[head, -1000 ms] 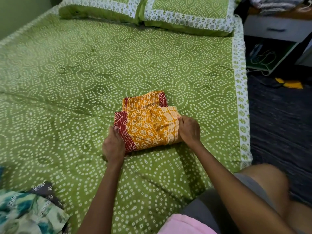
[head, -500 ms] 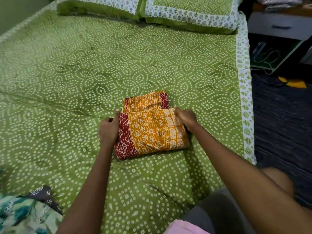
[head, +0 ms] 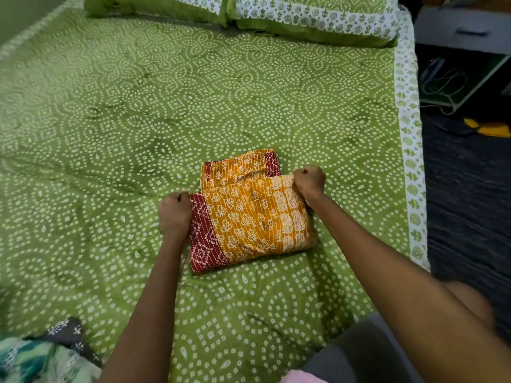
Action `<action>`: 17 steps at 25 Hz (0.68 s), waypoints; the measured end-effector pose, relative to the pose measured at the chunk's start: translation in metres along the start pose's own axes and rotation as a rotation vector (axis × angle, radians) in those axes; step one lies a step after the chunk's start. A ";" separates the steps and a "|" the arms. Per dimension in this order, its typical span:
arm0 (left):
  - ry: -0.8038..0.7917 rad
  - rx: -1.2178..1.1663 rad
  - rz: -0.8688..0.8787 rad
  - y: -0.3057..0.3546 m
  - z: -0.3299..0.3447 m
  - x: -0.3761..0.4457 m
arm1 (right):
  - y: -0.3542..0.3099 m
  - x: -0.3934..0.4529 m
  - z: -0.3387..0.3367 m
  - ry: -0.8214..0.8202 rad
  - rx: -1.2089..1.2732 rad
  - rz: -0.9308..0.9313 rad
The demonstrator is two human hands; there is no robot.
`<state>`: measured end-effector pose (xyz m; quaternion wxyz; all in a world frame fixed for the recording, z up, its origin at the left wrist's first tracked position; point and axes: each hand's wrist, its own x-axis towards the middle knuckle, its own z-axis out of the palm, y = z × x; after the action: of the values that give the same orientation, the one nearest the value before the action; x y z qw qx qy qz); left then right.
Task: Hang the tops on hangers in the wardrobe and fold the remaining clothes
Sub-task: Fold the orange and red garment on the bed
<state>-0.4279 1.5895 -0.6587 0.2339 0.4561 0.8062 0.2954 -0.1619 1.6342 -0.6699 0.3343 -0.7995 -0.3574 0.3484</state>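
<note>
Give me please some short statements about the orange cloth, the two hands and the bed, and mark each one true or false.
1. The orange cloth lies folded on the green bedspread. True.
2. The left hand grips the dark red border of the cloth. True.
3. The right hand rests open on the bedspread, away from the cloth. False: it grips the cloth's far right corner.
4. The cloth hangs on a hanger. False: no hanger is in view; it lies on the bed.
5. Two green pillows lie at the far end of the bed. True.
6. The teal patterned clothes lie on top of the orange cloth. False: they lie apart, at the near left.
</note>
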 end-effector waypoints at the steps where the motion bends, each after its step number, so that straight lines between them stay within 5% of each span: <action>1: -0.015 -0.039 -0.046 -0.005 0.002 -0.001 | 0.005 -0.002 0.000 0.014 0.026 0.015; 5: -0.096 -0.239 -0.300 -0.015 0.003 0.002 | 0.015 -0.007 0.005 0.007 -0.016 0.068; 8: -0.193 -0.009 -0.229 -0.008 -0.009 0.019 | 0.008 -0.005 -0.010 -0.090 -0.093 0.020; 13: -0.679 -0.286 -0.331 -0.002 -0.026 -0.022 | 0.015 -0.031 -0.043 -0.657 0.063 0.229; 17: -0.870 -0.176 -0.340 -0.018 -0.042 -0.058 | 0.050 -0.050 -0.057 -0.802 0.101 0.297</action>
<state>-0.4381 1.5207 -0.6344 0.6326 0.3776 0.6686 0.1014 -0.1245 1.5515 -0.6624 0.1538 -0.6261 -0.3225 0.6931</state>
